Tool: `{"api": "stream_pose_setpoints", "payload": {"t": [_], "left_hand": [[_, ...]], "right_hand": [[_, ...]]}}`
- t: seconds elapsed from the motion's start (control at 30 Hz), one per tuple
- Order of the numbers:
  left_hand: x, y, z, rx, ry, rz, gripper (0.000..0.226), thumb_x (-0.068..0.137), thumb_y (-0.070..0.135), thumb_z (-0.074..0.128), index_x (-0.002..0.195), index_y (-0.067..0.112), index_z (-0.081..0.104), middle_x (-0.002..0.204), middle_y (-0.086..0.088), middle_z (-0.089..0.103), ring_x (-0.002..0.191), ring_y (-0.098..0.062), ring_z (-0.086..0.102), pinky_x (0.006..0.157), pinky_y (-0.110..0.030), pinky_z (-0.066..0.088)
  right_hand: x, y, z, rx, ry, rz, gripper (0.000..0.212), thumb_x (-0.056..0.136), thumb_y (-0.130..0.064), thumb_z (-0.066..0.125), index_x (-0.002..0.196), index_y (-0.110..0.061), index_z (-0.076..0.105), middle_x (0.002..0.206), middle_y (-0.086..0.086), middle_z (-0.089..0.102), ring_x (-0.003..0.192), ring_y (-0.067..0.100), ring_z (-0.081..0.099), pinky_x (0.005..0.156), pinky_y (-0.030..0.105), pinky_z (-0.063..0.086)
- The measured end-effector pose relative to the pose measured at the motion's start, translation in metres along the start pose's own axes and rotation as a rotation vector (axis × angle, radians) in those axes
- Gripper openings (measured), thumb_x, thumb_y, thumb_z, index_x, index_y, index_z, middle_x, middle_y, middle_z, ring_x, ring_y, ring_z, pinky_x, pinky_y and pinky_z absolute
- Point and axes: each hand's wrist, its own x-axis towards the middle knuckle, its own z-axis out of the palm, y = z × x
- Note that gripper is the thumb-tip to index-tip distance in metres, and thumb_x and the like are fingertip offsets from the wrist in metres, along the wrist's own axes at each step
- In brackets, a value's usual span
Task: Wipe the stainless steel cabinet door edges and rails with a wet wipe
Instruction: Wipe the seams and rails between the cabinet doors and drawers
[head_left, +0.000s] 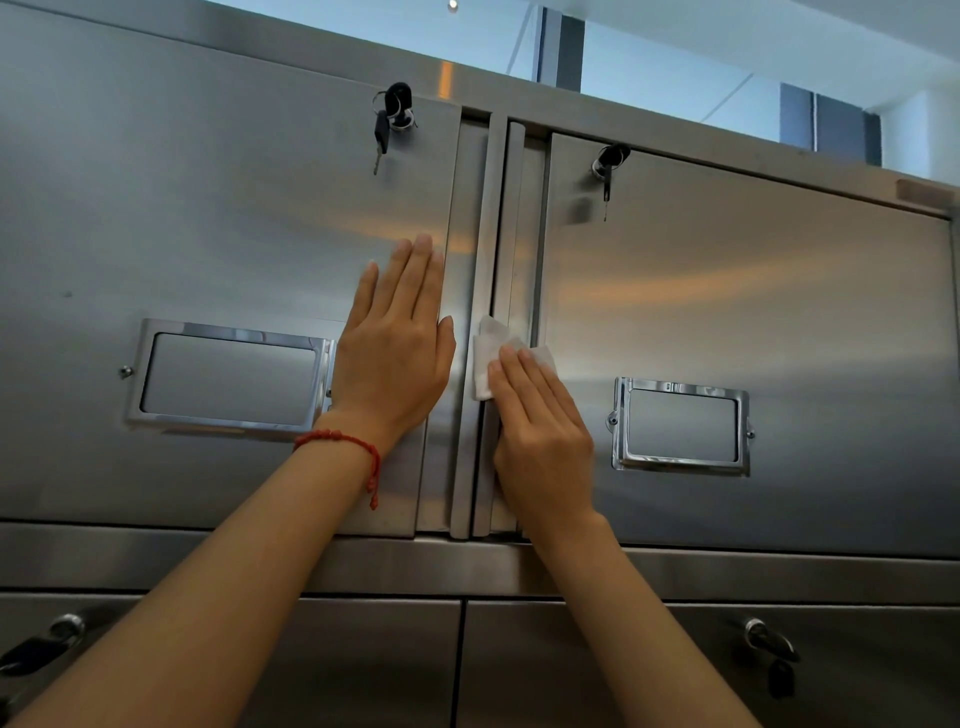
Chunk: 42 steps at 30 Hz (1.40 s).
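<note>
1. Head view: my left hand (397, 343) lies flat, fingers straight, on the left door (208, 234), steadying it beside the centre rail (485, 249).
2. My right hand (540, 431) presses the wet wipe (488, 358) with straight fingers against that rail, about halfway up.
3. I judge the wipe limp, light and slick on steel, so I would pin it under the fingertips rather than pinch a corner.
</note>
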Motion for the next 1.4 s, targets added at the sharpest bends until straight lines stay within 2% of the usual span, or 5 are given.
{"api": "stream_pose_setpoints", "payload": {"t": [0.13, 0.23, 0.47, 1.17, 1.4], "left_hand": [[0.0, 0.0, 0.0, -0.007, 0.005, 0.0, 0.055, 0.097, 0.02, 0.039, 0.145, 0.002, 0.018, 0.153, -0.016, 0.016, 0.142, -0.027, 0.012, 0.117, -0.042, 0.008], [0.0, 0.0, 0.0, -0.007, 0.002, -0.001, 0.055, 0.097, 0.022, 0.035, 0.145, 0.002, 0.017, 0.153, -0.016, 0.016, 0.143, -0.027, 0.012, 0.117, -0.043, 0.008], [0.0, 0.0, -0.001, -0.012, 0.004, -0.002, 0.056, 0.097, 0.021, 0.037, 0.145, 0.001, 0.018, 0.153, -0.017, 0.016, 0.142, -0.028, 0.013, 0.117, -0.043, 0.009], [0.0, 0.0, 0.0, 0.013, -0.006, -0.007, 0.055, 0.098, 0.023, 0.035, 0.146, 0.003, 0.016, 0.154, -0.015, 0.014, 0.143, -0.025, 0.009, 0.117, -0.04, 0.005], [0.0, 0.0, -0.001, 0.02, -0.007, -0.004, 0.055, 0.098, 0.024, 0.034, 0.146, 0.003, 0.016, 0.154, -0.014, 0.014, 0.143, -0.025, 0.009, 0.117, -0.04, 0.005]], "right_hand": [[-0.005, -0.002, 0.0, -0.011, -0.006, 0.007, 0.04, 0.071, 0.01, 0.073, 0.11, 0.008, 0.065, 0.116, 0.025, 0.062, 0.111, 0.035, 0.059, 0.097, 0.046, 0.045], [-0.011, -0.004, -0.001, -0.017, 0.0, -0.012, 0.034, 0.076, 0.009, 0.065, 0.109, 0.008, 0.065, 0.117, 0.025, 0.062, 0.111, 0.035, 0.059, 0.097, 0.046, 0.047], [-0.011, -0.007, -0.001, -0.016, -0.026, 0.026, 0.045, 0.067, 0.01, 0.078, 0.11, 0.008, 0.065, 0.117, 0.024, 0.062, 0.112, 0.034, 0.059, 0.096, 0.045, 0.047], [-0.022, -0.015, -0.001, 0.0, -0.018, 0.078, 0.043, 0.07, 0.007, 0.077, 0.111, 0.006, 0.065, 0.118, 0.022, 0.062, 0.113, 0.033, 0.058, 0.095, 0.045, 0.048], [-0.03, -0.013, -0.002, -0.019, -0.048, 0.022, 0.043, 0.069, 0.008, 0.078, 0.11, 0.007, 0.065, 0.118, 0.023, 0.061, 0.113, 0.033, 0.058, 0.095, 0.044, 0.048]]}}
